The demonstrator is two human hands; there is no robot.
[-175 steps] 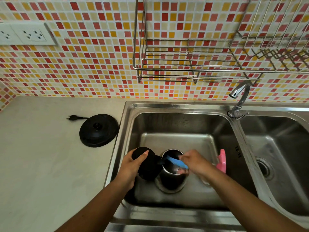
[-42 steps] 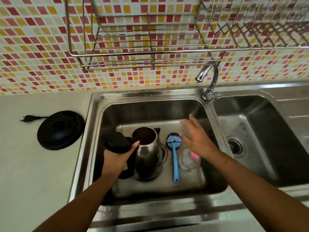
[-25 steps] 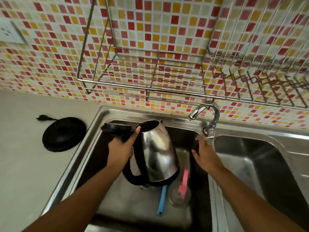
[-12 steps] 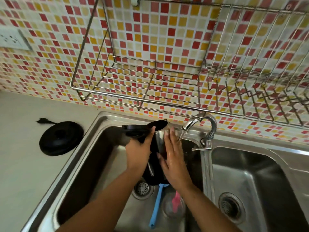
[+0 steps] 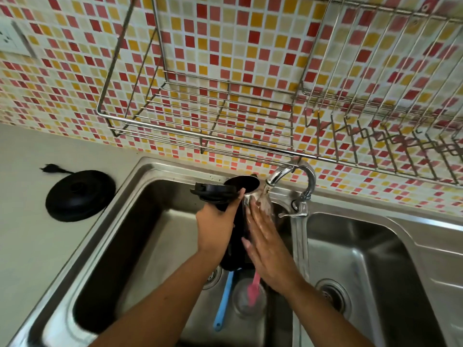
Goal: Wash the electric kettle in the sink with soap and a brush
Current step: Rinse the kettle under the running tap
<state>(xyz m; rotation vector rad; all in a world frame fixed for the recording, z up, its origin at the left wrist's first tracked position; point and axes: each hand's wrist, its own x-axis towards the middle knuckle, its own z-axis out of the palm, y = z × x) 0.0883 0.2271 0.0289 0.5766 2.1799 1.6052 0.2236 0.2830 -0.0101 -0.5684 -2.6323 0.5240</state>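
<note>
Above the counter [image 5: 37, 246], a wall [image 5: 225, 46] of red, yellow and cream mosaic tiles fills the upper part of the view, and a wire rack [image 5: 200, 126] hangs from it over a steel double sink [image 5: 140, 171]. The left basin [image 5: 160, 246] lies below the person's forearms, and the right basin [image 5: 363, 259] sits beside it, past the dividing ridge. Over the back of the left basin the kettle [image 5: 241, 182] is held up, its lid [image 5: 213, 192] swung open to the left and its dark mouth just beside the tap [image 5: 293, 174]. Water runs from the spout onto the kettle's steel side. The left hand [image 5: 216, 229] is clenched around the black handle, thumb up by the lid. The right hand [image 5: 268, 246] lies flat and open against the wet side of the kettle, fingers stretched toward the stream, grasping nothing. The kettle's round black base [image 5: 80, 195] rests on the counter left of the sink, with its plug [image 5: 48, 169] just behind it. On the basin floor below the hands lie a blue brush [image 5: 224, 304], only its handle showing, and, next to it, a clear soap bottle [image 5: 249, 299] with a pink top. A drain [image 5: 213, 278] shows partly beside the left forearm. A white socket [image 5: 10, 38] sits at the top left edge.
</note>
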